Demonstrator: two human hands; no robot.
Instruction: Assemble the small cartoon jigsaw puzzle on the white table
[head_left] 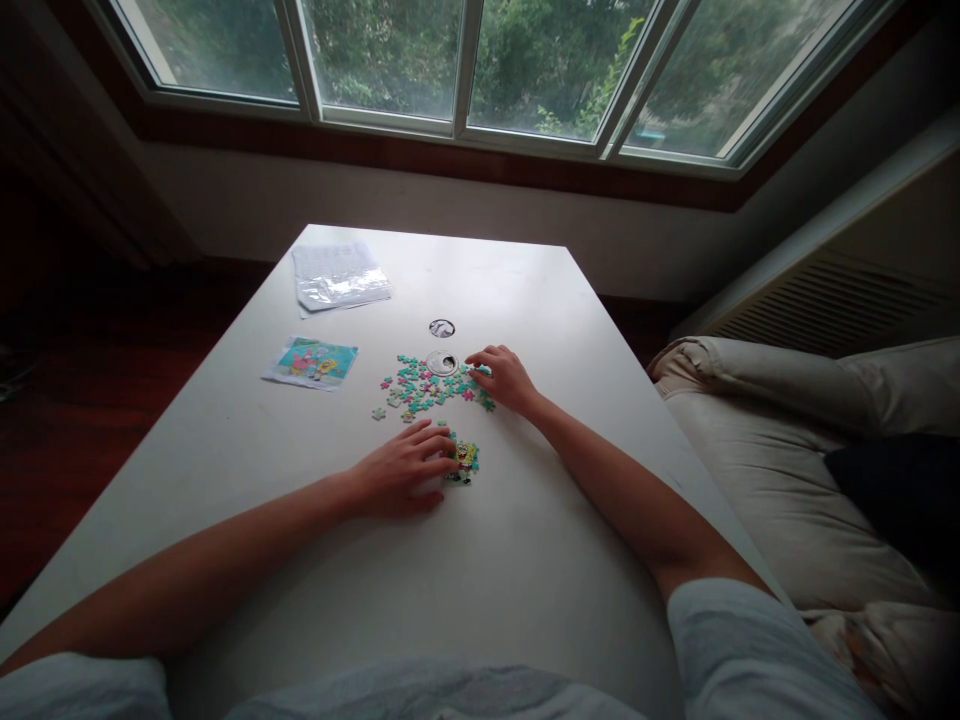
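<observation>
On the table (517,285), the loosely spread left hand (405,465), fingers over the joined patch (466,458), should steady it lightly; the right hand (504,378), half-curled at loose pieces (422,390), its hold unclear, should lift them singly.

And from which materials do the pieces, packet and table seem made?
Pieces: likely printed cardboard, flat and brightly coloured; too small to be sure. Packet: apparently clear plastic, shiny with crinkled glare. Table: perhaps laminate or painted wood, smooth, white, softly reflective.

Wide window (465,65), pale sofa (750,480)
</observation>
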